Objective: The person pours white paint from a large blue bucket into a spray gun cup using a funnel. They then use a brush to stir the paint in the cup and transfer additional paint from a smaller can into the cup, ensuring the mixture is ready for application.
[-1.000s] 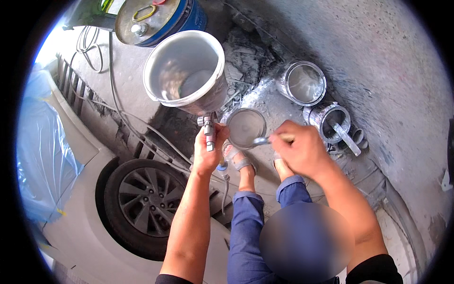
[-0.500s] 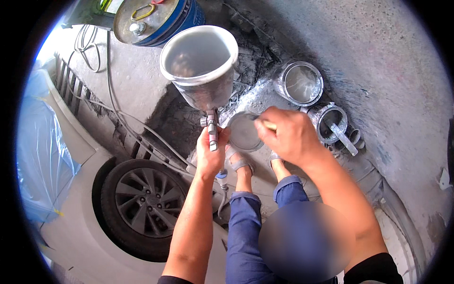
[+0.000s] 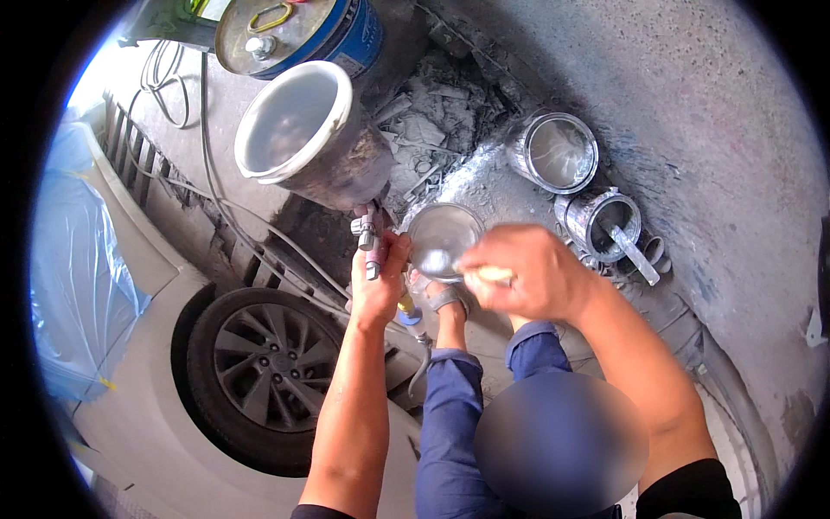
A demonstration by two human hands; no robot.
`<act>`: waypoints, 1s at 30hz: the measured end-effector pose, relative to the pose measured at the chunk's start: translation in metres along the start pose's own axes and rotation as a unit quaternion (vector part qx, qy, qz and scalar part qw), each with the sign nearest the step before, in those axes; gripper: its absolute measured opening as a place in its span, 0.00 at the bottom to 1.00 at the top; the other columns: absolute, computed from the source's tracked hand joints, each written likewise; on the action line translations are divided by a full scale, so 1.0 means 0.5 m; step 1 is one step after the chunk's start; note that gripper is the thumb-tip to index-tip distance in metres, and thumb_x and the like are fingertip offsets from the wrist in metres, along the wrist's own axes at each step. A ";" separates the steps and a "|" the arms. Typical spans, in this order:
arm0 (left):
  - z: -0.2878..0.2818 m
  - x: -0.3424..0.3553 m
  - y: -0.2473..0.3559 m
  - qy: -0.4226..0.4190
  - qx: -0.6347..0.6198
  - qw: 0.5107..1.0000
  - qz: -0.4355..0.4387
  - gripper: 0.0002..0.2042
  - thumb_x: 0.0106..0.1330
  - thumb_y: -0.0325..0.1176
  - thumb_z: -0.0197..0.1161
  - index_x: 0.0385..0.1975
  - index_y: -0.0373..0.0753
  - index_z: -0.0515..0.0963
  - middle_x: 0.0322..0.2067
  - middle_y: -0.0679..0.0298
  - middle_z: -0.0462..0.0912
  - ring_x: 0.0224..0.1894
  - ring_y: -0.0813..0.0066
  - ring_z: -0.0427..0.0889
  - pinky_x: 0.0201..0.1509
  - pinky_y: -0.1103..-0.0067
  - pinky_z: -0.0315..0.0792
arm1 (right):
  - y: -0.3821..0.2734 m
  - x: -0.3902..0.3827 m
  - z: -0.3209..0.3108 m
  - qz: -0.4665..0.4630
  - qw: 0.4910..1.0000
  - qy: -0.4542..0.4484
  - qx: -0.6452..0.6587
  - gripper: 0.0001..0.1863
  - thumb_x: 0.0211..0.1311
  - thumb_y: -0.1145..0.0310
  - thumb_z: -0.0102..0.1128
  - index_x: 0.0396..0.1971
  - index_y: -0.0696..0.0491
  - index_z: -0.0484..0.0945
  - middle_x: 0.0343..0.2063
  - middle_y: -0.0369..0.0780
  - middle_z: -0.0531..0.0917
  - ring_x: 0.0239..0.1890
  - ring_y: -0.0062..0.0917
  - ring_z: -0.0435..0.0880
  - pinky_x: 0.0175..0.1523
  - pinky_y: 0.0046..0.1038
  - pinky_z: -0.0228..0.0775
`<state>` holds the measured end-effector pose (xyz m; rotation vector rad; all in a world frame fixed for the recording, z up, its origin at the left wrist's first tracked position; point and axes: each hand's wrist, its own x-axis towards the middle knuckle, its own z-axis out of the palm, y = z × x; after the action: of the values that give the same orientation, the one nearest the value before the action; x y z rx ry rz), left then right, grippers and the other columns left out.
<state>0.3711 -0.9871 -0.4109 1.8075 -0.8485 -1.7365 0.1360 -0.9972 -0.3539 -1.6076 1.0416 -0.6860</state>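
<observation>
My left hand (image 3: 378, 281) grips a spray gun (image 3: 367, 238) upright; its large, pale cup (image 3: 303, 130), open at the top, tilts toward the left, and a hose fitting (image 3: 413, 322) hangs below. My right hand (image 3: 523, 272) is closed on a tool with a pale handle (image 3: 493, 275), its metal end inside or over an open can of grey liquid (image 3: 445, 229) near my feet. To the right, an open tin (image 3: 558, 154) stands beside a second tin (image 3: 596, 216) with a coated stick (image 3: 635, 251) lying in it.
A car's wheel (image 3: 259, 363) and masked body panel (image 3: 86, 285) fill the left. Hoses (image 3: 204, 130) cross the floor near a slotted grate (image 3: 138, 156). A blue drum (image 3: 346, 43) stands at the back, with rubble (image 3: 424, 112) beside it and a concrete wall (image 3: 709, 173) at the right.
The spray gun's cup swayed right, then swung left and now leans further left. My right hand moved up-left, then slightly down, with the tool over the same can.
</observation>
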 end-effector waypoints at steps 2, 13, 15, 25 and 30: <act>-0.015 0.003 -0.007 -0.006 -0.001 1.000 -0.011 0.08 0.66 0.33 0.63 0.27 0.39 0.74 0.21 0.74 0.71 0.25 0.86 0.66 0.28 0.83 0.62 | -0.008 -0.015 -0.003 -0.047 0.999 0.008 -0.012 0.10 0.48 0.71 0.64 0.32 0.58 0.80 0.25 0.44 0.81 0.27 0.38 0.81 0.33 0.33 0.74; 0.008 -0.004 -0.028 0.046 0.017 0.998 0.050 0.05 0.67 0.29 0.62 0.31 0.38 0.74 0.26 0.72 0.75 0.28 0.86 0.69 0.34 0.83 0.67 | -0.027 0.024 0.046 0.334 0.898 0.231 0.172 0.12 0.66 0.65 0.59 0.29 0.59 0.76 0.18 0.37 0.81 0.20 0.15 0.80 0.25 0.18 0.71; 0.005 0.001 -0.038 0.065 0.013 0.996 0.067 0.05 0.67 0.29 0.62 0.32 0.38 0.74 0.27 0.72 0.75 0.29 0.85 0.70 0.35 0.83 0.67 | -0.049 0.013 0.055 0.399 0.862 0.212 0.230 0.12 0.66 0.65 0.59 0.29 0.59 0.76 0.19 0.37 0.81 0.20 0.15 0.80 0.24 0.18 0.71; 0.028 -0.003 -0.037 0.075 0.028 0.994 0.070 0.07 0.66 0.31 0.64 0.31 0.39 0.72 0.25 0.72 0.76 0.28 0.85 0.70 0.33 0.83 0.68 | 0.010 0.035 0.051 0.120 0.963 0.192 -0.148 0.07 0.56 0.69 0.63 0.29 0.57 0.78 0.22 0.46 0.82 0.25 0.42 0.83 0.29 0.35 0.74; 0.008 0.001 -0.048 0.099 0.001 0.993 0.060 0.08 0.67 0.36 0.62 0.30 0.41 0.73 0.21 0.71 0.72 0.22 0.84 0.67 0.23 0.84 0.61 | 0.013 -0.004 0.053 0.016 0.992 0.122 -0.026 0.08 0.54 0.72 0.64 0.33 0.58 0.80 0.27 0.46 0.83 0.28 0.38 0.82 0.33 0.34 0.74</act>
<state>0.3698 -0.9710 -0.4289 1.8531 -0.8562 -1.4546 0.1556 -0.9837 -0.3675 -1.5745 1.2690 -0.8565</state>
